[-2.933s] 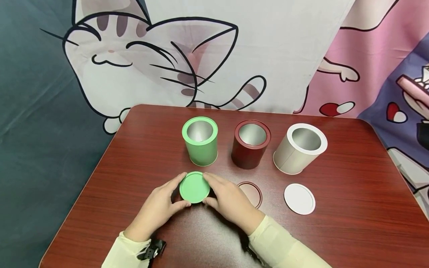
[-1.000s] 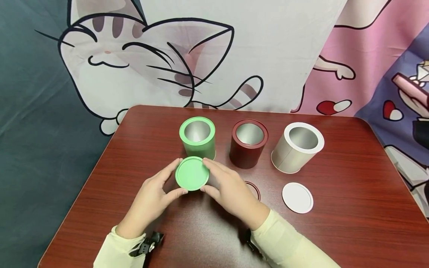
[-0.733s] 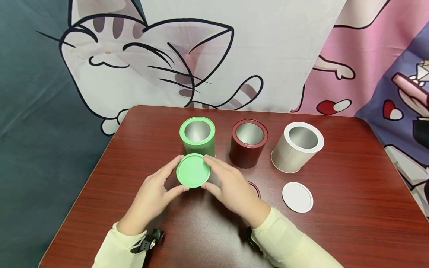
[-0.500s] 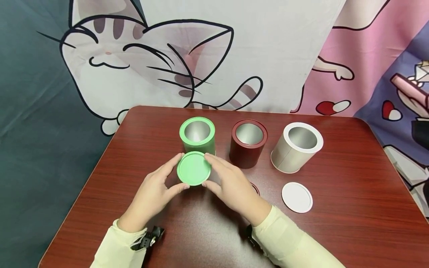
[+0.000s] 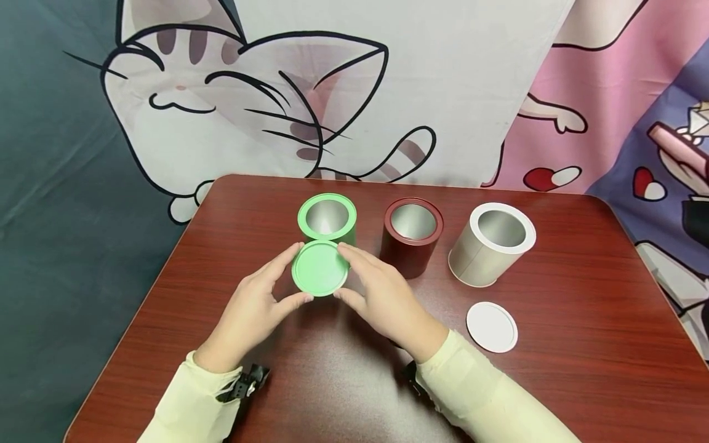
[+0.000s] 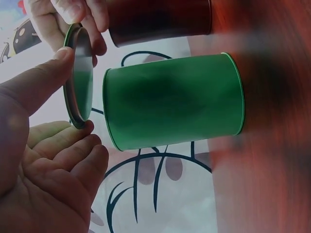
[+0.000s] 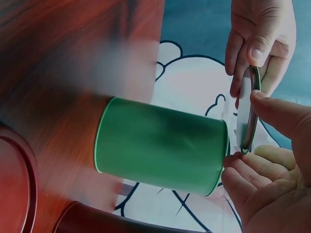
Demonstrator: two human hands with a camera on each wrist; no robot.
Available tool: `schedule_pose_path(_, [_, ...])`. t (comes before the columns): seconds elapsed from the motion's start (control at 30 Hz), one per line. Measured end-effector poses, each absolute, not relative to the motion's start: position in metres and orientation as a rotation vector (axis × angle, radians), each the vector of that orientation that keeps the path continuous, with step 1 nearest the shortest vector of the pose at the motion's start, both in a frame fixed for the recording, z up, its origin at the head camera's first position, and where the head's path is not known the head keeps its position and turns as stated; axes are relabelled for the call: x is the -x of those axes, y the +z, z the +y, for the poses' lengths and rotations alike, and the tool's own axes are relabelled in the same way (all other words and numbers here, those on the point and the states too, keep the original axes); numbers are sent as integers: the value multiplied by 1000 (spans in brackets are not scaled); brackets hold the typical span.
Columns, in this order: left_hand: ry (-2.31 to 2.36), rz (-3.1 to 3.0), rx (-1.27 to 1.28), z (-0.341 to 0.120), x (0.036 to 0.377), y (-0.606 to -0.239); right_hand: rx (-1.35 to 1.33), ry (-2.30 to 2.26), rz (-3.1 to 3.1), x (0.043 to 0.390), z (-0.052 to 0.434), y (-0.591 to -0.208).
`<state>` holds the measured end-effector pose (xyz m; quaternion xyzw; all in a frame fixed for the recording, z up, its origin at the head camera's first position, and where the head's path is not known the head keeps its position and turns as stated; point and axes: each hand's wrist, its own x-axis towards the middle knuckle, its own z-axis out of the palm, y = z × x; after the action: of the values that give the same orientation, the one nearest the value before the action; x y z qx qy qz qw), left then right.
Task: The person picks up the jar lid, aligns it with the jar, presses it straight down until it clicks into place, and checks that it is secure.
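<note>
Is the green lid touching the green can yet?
Apart. The left wrist view shows a clear gap between the green lid and the green can.

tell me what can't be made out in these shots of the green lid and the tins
- Dark red lid: hidden in the head view behind the right hand.
- Table: smeared by blur in both wrist views.
- Dark red tin: cut off by the top edge in the left wrist view.
- Green tin: its lower front is covered in the head view by the green lid, which the left hand helps hold.
</note>
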<state>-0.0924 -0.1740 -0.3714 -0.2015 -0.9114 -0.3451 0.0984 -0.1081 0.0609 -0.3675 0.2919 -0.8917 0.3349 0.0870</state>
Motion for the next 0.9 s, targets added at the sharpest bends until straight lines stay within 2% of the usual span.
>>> schedule_pose_path(0.9, [-1068,-2662,647,-172,114,-369,-880,996,-2648,127,63,-361])
